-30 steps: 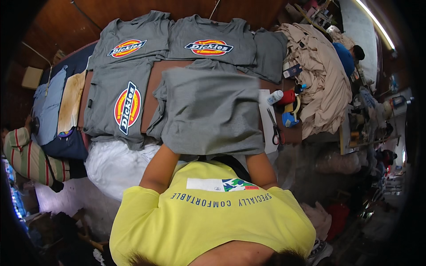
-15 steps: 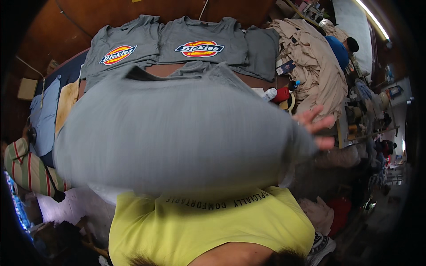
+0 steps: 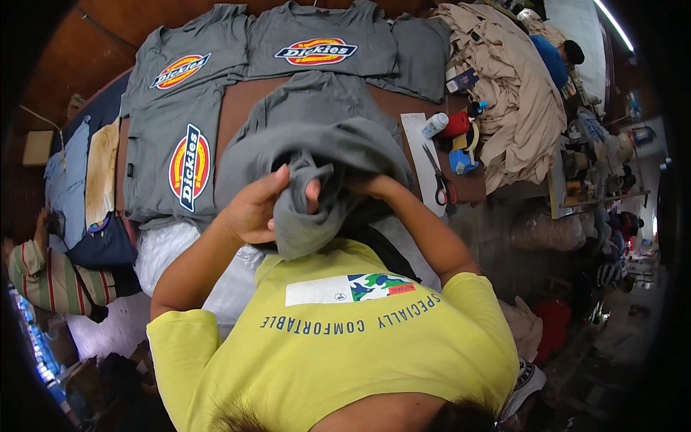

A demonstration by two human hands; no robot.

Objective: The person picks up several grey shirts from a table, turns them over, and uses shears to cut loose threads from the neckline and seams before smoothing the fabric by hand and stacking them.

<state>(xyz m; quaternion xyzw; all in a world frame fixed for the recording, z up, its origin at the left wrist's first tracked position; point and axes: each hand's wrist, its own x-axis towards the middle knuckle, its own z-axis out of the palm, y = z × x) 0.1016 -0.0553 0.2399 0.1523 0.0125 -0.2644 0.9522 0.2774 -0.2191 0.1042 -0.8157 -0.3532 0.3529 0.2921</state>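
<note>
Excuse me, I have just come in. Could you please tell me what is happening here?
A person is handling a gray garment at the near edge of a brown table. The left hand grips a bunched part of it; the right hand reaches into the folds, its fingers hidden. Other gray shirts lie spread on the table, with scissors at right.

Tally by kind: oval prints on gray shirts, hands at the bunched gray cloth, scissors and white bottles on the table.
Oval prints: 3
Left hand and right hand at bunched gray cloth: 2
Scissors: 1
White bottle: 1
Total: 7
</note>
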